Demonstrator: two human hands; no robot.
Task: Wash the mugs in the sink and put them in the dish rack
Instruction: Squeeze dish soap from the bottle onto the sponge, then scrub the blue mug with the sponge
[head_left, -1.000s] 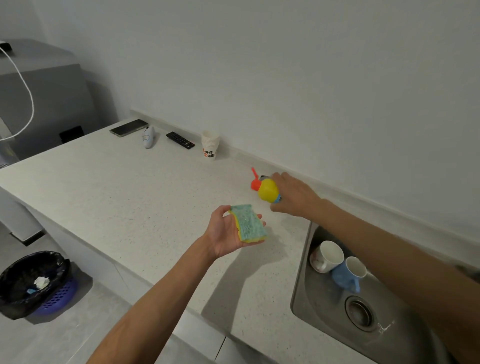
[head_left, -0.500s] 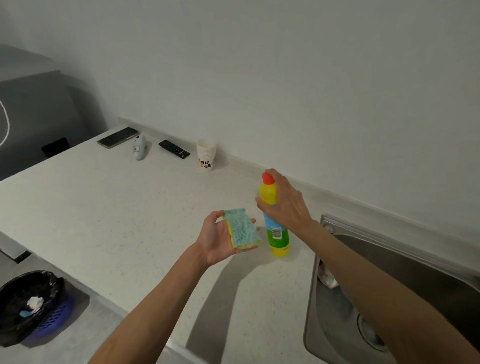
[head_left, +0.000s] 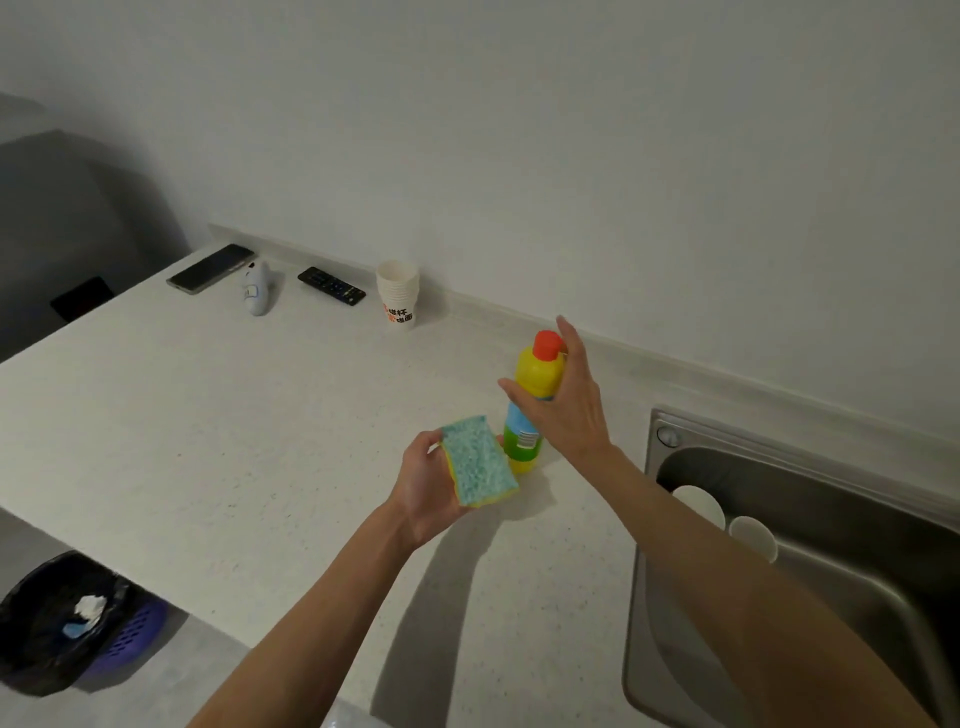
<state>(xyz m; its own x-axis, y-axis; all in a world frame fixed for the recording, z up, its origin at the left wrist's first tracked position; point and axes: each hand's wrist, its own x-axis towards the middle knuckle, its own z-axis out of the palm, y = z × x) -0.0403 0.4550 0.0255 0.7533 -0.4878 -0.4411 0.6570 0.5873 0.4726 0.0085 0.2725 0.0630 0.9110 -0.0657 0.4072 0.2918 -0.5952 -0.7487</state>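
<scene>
My left hand holds a green-and-yellow sponge above the counter, green side up. Just behind it a yellow dish-soap bottle with a red cap stands upright on the counter. My right hand is at the bottle's right side with its fingers stretched apart, not wrapped around it. Two mugs lie in the steel sink at the right; only their white rims show above my right forearm. No dish rack is in view.
Along the back wall of the speckled white counter lie a phone, a small white device, a black remote and a stack of paper cups. A black-lined bin stands on the floor at lower left.
My right hand tipped the soap bottle upright, set it on the counter and has now spread its fingers off it. The left hand kept the sponge almost still.
</scene>
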